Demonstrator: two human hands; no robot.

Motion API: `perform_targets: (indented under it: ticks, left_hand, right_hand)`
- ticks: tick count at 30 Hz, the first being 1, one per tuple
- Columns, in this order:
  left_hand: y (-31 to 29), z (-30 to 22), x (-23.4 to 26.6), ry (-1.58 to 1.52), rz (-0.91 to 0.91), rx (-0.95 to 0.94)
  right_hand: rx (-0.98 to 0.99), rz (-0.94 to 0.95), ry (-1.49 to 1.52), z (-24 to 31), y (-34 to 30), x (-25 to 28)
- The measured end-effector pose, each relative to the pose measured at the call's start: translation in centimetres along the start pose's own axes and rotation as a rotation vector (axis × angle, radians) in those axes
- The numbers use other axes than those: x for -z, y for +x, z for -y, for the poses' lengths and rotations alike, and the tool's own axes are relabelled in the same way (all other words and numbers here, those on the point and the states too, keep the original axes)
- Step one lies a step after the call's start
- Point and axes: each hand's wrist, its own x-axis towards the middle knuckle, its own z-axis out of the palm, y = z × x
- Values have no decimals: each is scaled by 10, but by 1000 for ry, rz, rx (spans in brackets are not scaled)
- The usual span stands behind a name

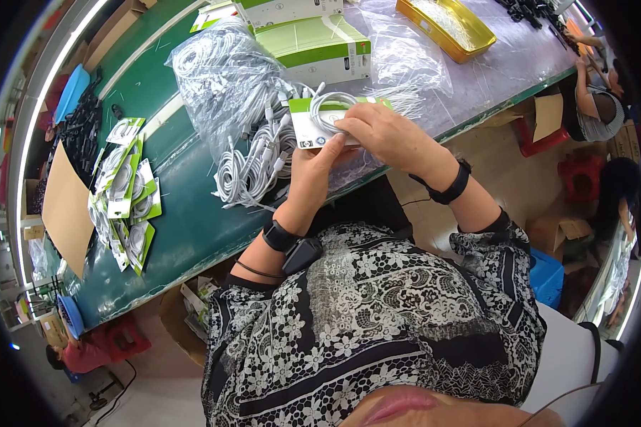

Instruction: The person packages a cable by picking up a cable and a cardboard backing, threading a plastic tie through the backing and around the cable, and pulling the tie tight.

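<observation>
Over the table's near edge, a white and green packaging card (304, 132) is between my hands. My left hand (312, 171) pinches its lower edge, thumb in front. A coiled white cable (322, 104) lies against the card's front. My right hand (394, 136) is closed over the right side of the coil, its fingers pressing it to the card. Just left of my hands is a pile of loose coiled white cables (246, 171). Behind it, a clear plastic bag (210, 78) bulges with more of them.
Carded cables (124, 192) are heaped on the left of the green table (185, 238), beside a brown cardboard sheet (68, 210). Green and white boxes (313, 53) stand at the back. A yellow tray (449, 28) holds thin white ties. Other people work at right and lower left.
</observation>
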Motion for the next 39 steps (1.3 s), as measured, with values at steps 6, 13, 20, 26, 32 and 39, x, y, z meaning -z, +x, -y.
perform_targets:
  ticks: [6,13,20,26,32,39]
  left_hand:
    - [1,2,-3,-149,75,-7]
    - [3,-4,-3,-60,49,-32]
    - [-3,2,1,7,34,-74]
    - [-2,-2,-8,106,-31,-90]
    - [6,-10,-5,163,-56,-109]
    - [22,-35,3,125,-119,-183]
  right_hand:
    - [59,56,7,-1,-2,4]
    - [20,-64,170,-1,-5,3]
    - [92,-81,136,-4,-4,8]
    - [56,-122,141,-7,-6,10]
    - [-57,-326,119,-23,-19,25]
    - [-404,-241,103,-60,-77,6]
